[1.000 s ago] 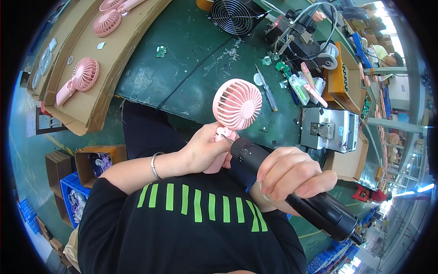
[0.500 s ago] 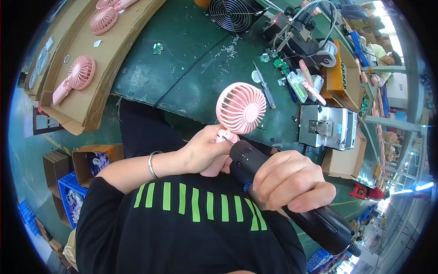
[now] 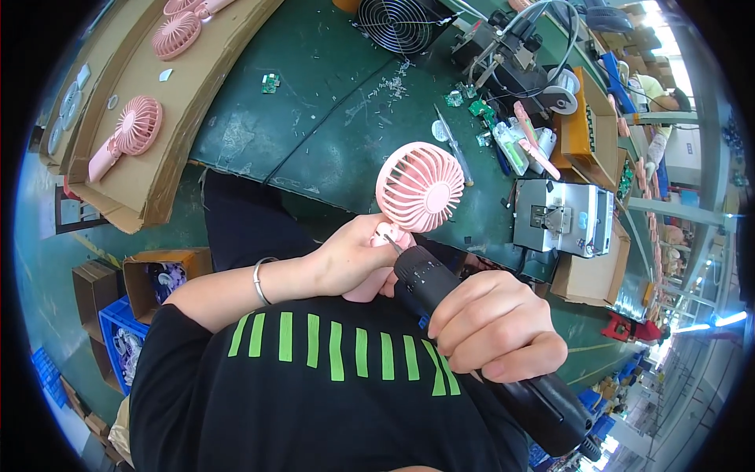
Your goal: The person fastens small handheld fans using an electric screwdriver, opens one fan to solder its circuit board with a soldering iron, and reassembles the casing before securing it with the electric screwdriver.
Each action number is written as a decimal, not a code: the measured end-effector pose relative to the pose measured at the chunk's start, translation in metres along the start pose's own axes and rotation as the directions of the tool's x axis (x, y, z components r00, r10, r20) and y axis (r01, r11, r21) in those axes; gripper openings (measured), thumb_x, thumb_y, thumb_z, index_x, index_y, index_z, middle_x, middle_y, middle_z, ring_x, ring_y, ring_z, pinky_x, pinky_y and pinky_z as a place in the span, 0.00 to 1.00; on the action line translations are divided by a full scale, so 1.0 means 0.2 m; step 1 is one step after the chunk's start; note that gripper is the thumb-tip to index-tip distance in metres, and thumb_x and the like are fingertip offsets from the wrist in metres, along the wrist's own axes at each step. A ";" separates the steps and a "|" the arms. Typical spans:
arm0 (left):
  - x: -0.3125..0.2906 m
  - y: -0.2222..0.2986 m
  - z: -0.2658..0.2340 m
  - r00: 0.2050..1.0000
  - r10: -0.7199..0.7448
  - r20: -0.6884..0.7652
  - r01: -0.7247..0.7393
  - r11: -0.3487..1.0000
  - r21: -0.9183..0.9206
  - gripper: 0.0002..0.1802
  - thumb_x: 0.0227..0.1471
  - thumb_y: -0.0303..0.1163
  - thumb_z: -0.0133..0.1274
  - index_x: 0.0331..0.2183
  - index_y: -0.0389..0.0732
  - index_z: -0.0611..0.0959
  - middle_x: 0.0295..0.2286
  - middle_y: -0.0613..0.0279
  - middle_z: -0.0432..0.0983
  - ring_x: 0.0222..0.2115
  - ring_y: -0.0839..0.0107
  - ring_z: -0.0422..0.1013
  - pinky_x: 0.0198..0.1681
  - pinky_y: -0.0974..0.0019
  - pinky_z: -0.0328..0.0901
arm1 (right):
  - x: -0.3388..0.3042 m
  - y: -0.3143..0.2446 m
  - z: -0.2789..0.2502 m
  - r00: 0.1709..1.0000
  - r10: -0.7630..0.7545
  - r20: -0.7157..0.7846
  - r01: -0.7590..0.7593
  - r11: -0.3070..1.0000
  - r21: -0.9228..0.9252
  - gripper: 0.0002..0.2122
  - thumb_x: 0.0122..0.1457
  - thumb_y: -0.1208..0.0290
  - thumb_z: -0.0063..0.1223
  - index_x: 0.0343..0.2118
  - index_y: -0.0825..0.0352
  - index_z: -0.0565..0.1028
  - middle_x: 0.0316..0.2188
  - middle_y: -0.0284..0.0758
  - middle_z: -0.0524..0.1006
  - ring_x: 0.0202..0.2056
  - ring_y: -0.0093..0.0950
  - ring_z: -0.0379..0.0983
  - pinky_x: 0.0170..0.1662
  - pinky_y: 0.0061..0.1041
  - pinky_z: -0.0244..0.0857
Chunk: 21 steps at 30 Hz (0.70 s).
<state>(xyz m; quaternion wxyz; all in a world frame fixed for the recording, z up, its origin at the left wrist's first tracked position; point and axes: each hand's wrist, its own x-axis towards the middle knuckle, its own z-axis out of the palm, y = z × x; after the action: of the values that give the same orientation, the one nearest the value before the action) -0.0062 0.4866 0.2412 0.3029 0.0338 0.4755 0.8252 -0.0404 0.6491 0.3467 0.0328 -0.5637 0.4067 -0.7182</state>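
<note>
The fan (image 3: 421,189) stands in the left hand (image 3: 352,256) at the near edge of the table (image 3: 303,98); the driver (image 3: 425,277), in the right hand (image 3: 499,326), is to its right, tip at the fan's neck. On the table, beyond the fan, lie a screwdriver (image 3: 454,148), scraps (image 3: 395,85) and, farthest back, a blower (image 3: 393,27). Left of the scraps runs a cable (image 3: 323,122), then a board (image 3: 270,83); leftmost is a tray (image 3: 185,82) with more fans (image 3: 138,126) in it. Right of the fan sits a metal box (image 3: 550,193), a spool (image 3: 565,82) behind it.
</note>
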 end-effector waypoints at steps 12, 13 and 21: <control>0.01 0.08 -0.08 0.989 0.138 -0.060 -0.146 0.979 -0.142 0.36 0.52 0.27 0.55 0.57 0.40 0.54 0.36 0.58 0.66 0.37 0.72 0.69 0.39 0.65 0.69 | -0.13 0.09 -0.02 0.561 -0.340 -0.755 -0.052 0.895 -0.442 0.41 0.49 0.23 0.28 0.40 0.66 0.65 0.14 0.33 0.67 0.13 0.26 0.63 0.20 0.28 0.63; 0.01 0.09 -0.11 0.970 0.233 -0.065 -0.239 0.966 -0.100 0.39 0.49 0.26 0.59 0.56 0.40 0.54 0.36 0.57 0.69 0.36 0.73 0.71 0.37 0.67 0.71 | -0.15 0.12 -0.04 0.540 -0.264 -0.799 -0.166 0.898 -0.409 0.43 0.48 0.22 0.28 0.39 0.68 0.66 0.14 0.34 0.68 0.13 0.27 0.64 0.20 0.28 0.63; 0.03 0.08 -0.08 0.927 0.278 -0.250 -0.254 0.959 0.126 0.31 0.52 0.28 0.57 0.53 0.37 0.59 0.37 0.57 0.73 0.31 0.76 0.72 0.29 0.75 0.70 | -0.26 0.30 -0.08 0.519 -0.008 -0.855 -0.356 0.907 -0.224 0.50 0.41 0.18 0.28 0.35 0.74 0.66 0.14 0.38 0.69 0.14 0.28 0.67 0.22 0.24 0.66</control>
<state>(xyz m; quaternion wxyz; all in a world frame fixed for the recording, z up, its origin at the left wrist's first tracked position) -0.0240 0.4705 0.2445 0.1199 0.0009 0.5400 0.8331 -0.0591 0.6440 0.2683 -0.2005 -0.0998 0.5554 -0.8008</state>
